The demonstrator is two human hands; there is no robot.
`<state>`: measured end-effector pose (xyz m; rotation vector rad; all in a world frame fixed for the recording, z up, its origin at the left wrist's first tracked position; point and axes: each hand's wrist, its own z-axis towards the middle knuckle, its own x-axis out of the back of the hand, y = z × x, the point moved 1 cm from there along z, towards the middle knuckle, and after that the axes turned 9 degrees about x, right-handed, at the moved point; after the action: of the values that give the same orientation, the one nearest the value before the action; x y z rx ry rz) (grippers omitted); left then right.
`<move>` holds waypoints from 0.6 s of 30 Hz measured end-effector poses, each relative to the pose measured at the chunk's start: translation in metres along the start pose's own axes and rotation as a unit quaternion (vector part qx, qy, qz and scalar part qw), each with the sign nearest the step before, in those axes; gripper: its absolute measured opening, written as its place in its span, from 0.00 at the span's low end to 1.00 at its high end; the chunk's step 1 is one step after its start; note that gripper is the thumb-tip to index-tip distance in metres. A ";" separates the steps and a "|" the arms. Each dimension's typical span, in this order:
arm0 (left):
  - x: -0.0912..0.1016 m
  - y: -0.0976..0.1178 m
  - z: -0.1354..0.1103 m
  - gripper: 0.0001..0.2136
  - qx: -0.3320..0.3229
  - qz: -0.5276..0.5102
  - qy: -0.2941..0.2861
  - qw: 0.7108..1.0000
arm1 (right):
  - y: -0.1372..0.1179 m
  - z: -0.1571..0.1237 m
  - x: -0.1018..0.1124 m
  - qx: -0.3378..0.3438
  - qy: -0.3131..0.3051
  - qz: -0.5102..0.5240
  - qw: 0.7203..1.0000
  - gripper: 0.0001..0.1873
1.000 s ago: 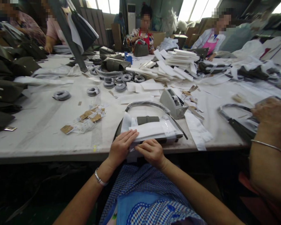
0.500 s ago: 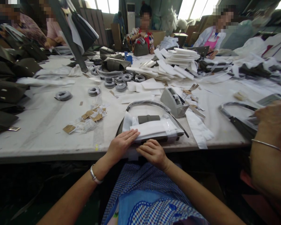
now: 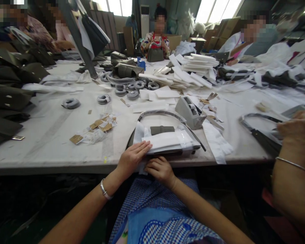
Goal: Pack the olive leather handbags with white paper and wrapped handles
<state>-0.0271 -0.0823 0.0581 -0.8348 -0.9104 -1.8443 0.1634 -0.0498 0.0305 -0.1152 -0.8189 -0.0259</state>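
A dark olive handbag lies flat at the near edge of the table, wrapped in white paper and clear film, its curved handle arching away from me. My left hand lies flat on the paper's near left corner, fingers stretched out. My right hand sits just below the table edge under the bag, fingers curled onto the hanging paper edge.
A grey tape dispenser stands right of the bag. Paper tags, rolled grey straps and stacked white sheets lie beyond. Dark bags pile at left. Another person's hand with a bangle works at right; several people sit across.
My right hand has slid down from the top of the paper to below the table edge. My left hand stays flat on the paper.
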 end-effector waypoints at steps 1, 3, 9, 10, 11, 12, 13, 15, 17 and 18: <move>-0.001 0.000 -0.001 0.22 0.002 0.002 0.005 1.000 | -0.002 0.001 0.003 -0.010 0.006 0.015 1.000 0.11; -0.003 0.001 -0.003 0.23 0.006 0.005 0.013 1.000 | -0.009 0.001 0.009 -0.030 0.023 0.056 0.998 0.13; -0.005 0.005 -0.006 0.24 0.009 0.013 0.016 1.000 | -0.038 -0.005 0.020 -0.090 0.052 0.117 0.988 0.12; -0.004 0.005 -0.007 0.24 0.009 0.016 0.015 1.000 | -0.041 -0.006 0.021 -0.098 0.053 0.121 0.986 0.12; -0.004 0.005 -0.007 0.24 0.008 0.019 0.014 1.000 | -0.043 -0.006 0.022 -0.103 0.056 0.125 0.985 0.12; -0.004 0.005 -0.007 0.25 0.007 0.022 0.013 1.000 | -0.044 -0.005 0.024 -0.105 0.061 0.131 0.984 0.13; -0.004 0.005 -0.007 0.25 0.006 0.023 0.012 1.000 | -0.043 -0.003 0.026 -0.105 0.067 0.138 0.982 0.13; -0.005 0.005 -0.008 0.25 0.002 0.027 0.010 1.000 | -0.039 0.003 0.034 -0.104 0.075 0.157 0.979 0.13; -0.006 0.006 -0.009 0.25 -0.002 0.039 0.012 0.999 | -0.031 0.013 0.044 -0.112 0.078 0.174 0.975 0.13; -0.006 0.006 -0.009 0.25 -0.001 0.049 0.018 0.999 | -0.027 0.019 0.048 -0.119 0.078 0.180 0.973 0.13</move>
<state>-0.0207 -0.0897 0.0495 -0.8310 -0.8318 -1.7696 0.1812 -0.0731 0.0809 -0.4808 -0.6262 0.2078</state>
